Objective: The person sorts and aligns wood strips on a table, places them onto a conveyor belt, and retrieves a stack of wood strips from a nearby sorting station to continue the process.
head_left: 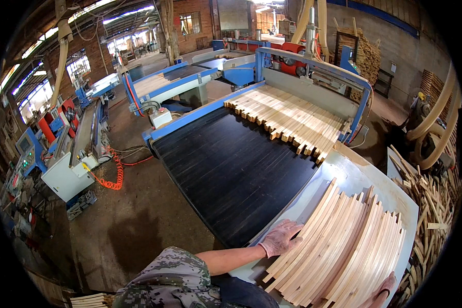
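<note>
A row of narrow, pale wooden strips [339,241] lies side by side on a smooth grey metal table [390,179], their ends uneven. Against the strips' left edge rests my left hand [282,238] in a pinkish knit glove, its fingers stretched out and open. My right hand [386,287], also gloved, lies along the right edge of the same row near the lower rim, fingers extended, part of it out of view. Beyond, another batch of wooden strips [287,115] sits on a black conveyor belt [231,169], partly under a blue machine frame [313,61].
Scrap sticks [431,220] are heaped right of the table. On the left stands a machine with a control panel [28,149], with an orange coiled hose [115,172] by the concrete floor [143,220]. Stacked wood [362,51] is at the back right.
</note>
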The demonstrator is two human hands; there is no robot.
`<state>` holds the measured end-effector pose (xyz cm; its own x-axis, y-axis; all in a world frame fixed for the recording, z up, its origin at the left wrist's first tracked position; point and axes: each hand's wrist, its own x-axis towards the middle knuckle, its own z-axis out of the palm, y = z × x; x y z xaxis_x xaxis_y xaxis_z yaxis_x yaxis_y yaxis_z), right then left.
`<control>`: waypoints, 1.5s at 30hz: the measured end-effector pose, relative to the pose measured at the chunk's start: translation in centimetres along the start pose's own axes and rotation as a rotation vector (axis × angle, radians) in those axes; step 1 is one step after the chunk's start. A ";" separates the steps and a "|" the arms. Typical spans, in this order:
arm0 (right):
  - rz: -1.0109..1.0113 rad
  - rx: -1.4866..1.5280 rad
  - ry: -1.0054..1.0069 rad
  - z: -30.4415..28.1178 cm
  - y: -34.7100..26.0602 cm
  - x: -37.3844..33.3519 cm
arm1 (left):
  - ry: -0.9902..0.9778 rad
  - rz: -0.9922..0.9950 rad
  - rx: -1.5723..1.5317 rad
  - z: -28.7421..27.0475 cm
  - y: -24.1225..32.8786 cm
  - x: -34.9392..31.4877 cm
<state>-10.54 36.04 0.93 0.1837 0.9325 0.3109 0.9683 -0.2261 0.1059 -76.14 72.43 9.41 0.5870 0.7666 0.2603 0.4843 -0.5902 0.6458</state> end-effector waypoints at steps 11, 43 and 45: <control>0.179 -0.526 -0.396 -2.3 -7.1 4.4 | 0.035 -0.012 0.037 -0.1 -0.5 -0.6; 0.187 -0.801 -0.863 -5.9 -9.0 6.4 | 0.010 -0.033 0.057 0.0 -0.6 -0.6; 0.183 -0.810 -0.876 -6.0 -9.1 6.6 | 0.015 -0.024 0.046 0.1 -0.7 -0.5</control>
<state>-19.11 42.53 7.65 0.6636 0.6717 -0.3293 0.5862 -0.1935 0.7867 -76.73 72.41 8.70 0.5649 0.7843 0.2564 0.5280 -0.5823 0.6182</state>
